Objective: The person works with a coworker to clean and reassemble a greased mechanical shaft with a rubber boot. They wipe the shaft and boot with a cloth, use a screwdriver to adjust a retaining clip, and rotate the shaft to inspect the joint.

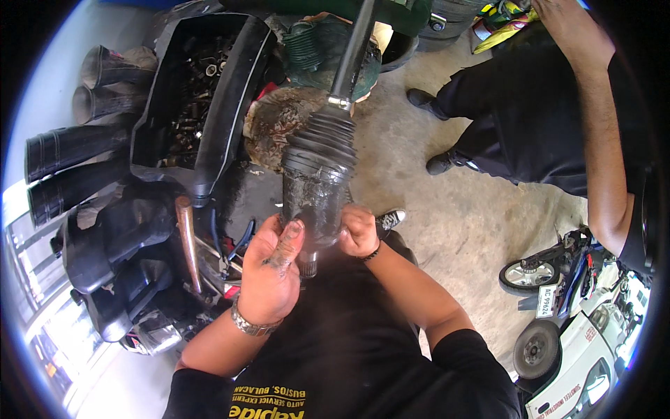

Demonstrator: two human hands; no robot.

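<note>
A black drive axle (pixel 354 52) runs upright through the middle of the view, with a ribbed rubber boot (pixel 319 146), a greasy joint housing (pixel 313 204) below it and a splined stub (pixel 307 265) at the lower end. My left hand (pixel 271 265), with a metal watch at the wrist, grips the housing's lower left, thumb smudged with grease lying on it. My right hand (pixel 359 230), with a dark bracelet, holds the housing's right side with curled fingers. Part of the stub lies against my black shirt (pixel 335 349) in the view.
At left are a black bin (pixel 230 112) of metal parts, boots (pixel 77 160), a wooden handle (pixel 187 237) and tools. A stained round mat (pixel 269 122) lies behind the axle. A co-worker (pixel 516 112) stands at right on the concrete floor (pixel 447 230); a motorbike (pixel 530 272) and white vehicle (pixel 572 356) are beyond.
</note>
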